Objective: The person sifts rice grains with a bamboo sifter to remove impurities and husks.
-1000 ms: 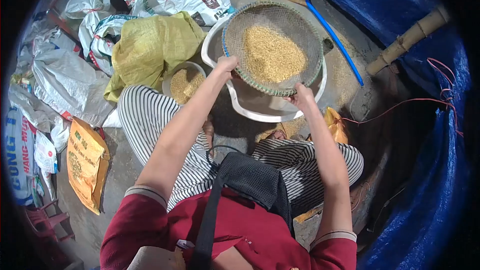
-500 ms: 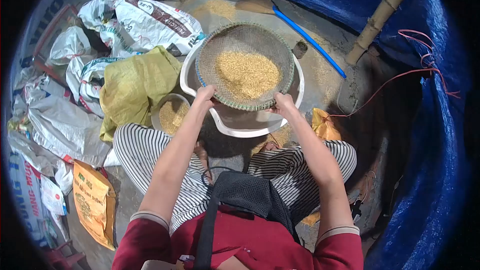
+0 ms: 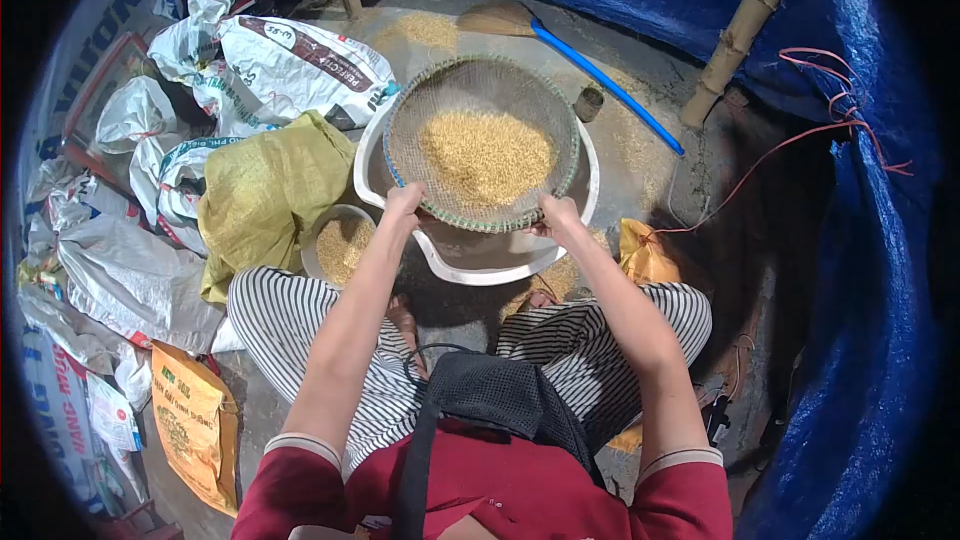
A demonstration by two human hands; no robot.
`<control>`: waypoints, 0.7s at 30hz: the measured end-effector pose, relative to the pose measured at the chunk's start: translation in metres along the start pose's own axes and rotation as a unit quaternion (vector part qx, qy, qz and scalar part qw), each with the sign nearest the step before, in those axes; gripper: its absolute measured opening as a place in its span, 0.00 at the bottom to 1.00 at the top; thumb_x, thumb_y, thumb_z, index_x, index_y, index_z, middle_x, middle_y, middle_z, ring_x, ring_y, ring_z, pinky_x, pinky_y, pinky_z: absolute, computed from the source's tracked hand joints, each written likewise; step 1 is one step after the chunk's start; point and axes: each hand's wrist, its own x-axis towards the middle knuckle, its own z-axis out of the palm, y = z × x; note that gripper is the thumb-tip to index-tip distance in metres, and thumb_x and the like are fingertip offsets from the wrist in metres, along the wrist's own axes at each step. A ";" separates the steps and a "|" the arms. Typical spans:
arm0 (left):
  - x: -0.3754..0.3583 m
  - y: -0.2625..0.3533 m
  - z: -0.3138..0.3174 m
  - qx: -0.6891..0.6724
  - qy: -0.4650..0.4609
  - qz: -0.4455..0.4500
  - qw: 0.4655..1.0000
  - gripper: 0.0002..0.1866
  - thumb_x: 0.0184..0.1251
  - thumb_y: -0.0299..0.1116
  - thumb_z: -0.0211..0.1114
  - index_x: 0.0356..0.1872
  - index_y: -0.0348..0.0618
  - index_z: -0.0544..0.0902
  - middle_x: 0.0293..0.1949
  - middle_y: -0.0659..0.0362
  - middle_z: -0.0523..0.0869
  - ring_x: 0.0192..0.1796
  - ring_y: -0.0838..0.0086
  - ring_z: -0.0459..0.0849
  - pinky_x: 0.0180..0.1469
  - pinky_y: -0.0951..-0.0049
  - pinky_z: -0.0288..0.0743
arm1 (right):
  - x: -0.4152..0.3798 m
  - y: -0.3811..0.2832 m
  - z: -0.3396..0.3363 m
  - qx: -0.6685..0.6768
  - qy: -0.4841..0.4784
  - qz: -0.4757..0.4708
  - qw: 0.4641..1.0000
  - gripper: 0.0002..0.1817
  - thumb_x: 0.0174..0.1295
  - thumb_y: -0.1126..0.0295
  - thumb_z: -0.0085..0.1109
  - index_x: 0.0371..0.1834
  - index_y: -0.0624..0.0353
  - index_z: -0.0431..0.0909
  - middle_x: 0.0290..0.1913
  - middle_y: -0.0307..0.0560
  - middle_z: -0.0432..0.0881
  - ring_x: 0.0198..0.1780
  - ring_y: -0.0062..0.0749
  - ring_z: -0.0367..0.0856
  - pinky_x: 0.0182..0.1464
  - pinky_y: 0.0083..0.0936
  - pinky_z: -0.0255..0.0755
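A round woven sieve (image 3: 408,110) with a green-bound rim is held up in both hands over a large white basin (image 3: 592,165). Golden grain (image 3: 487,155) lies in a heap on its mesh. My left hand (image 3: 403,202) is closed on the near left rim, and my right hand (image 3: 556,217) is closed on the near right rim. The basin's white edge shows around the sieve; much of its inside is hidden below. A smaller bowl (image 3: 312,258) of similar grain stands left of the basin, near my left forearm.
White sacks (image 3: 300,65) and a yellow-green sack (image 3: 275,180) crowd the left. A blue-handled broom (image 3: 610,85) lies behind on grain-strewn floor, near a small can (image 3: 589,103). Bamboo posts (image 3: 745,35) stand before the blue tarp (image 3: 870,340). Orange bags (image 3: 195,425) lie low.
The whole view has shifted slightly. Grain in the sieve is spread a little differently, and both hands keep hold of the rim.
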 end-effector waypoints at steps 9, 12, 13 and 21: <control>0.005 0.010 0.006 -0.003 -0.018 0.130 0.991 0.15 0.39 0.19 0.55 0.34 0.32 0.72 0.29 0.55 0.77 0.29 0.68 0.76 0.27 0.67 0.73 | 0.007 -0.010 -0.001 -0.033 0.014 -0.120 0.992 0.15 0.54 0.67 0.44 0.35 0.72 0.68 0.24 0.54 0.76 0.19 0.35 0.76 0.17 0.26 0.71; 0.002 0.001 0.004 -0.017 -0.015 0.033 0.999 0.15 0.41 0.19 0.53 0.36 0.30 0.71 0.31 0.52 0.76 0.31 0.62 0.78 0.30 0.59 0.77 | 0.017 -0.004 -0.005 -0.041 0.005 -0.012 0.999 0.15 0.55 0.67 0.43 0.35 0.72 0.68 0.23 0.53 0.75 0.18 0.35 0.76 0.16 0.25 0.70; 0.002 -0.004 0.003 -0.013 -0.013 -0.001 1.000 0.15 0.42 0.20 0.51 0.37 0.32 0.71 0.30 0.52 0.75 0.31 0.62 0.77 0.30 0.58 0.76 | 0.019 0.001 -0.006 -0.041 0.005 -0.012 0.999 0.15 0.55 0.67 0.43 0.35 0.72 0.68 0.23 0.53 0.75 0.18 0.35 0.76 0.16 0.25 0.70; 0.005 0.008 -0.002 0.034 -0.024 0.145 0.989 0.15 0.41 0.19 0.51 0.36 0.32 0.72 0.30 0.54 0.76 0.31 0.65 0.76 0.31 0.63 0.74 | 0.007 0.004 0.004 -0.035 0.018 -0.142 0.989 0.15 0.56 0.67 0.42 0.34 0.73 0.68 0.23 0.52 0.76 0.17 0.34 0.76 0.14 0.23 0.67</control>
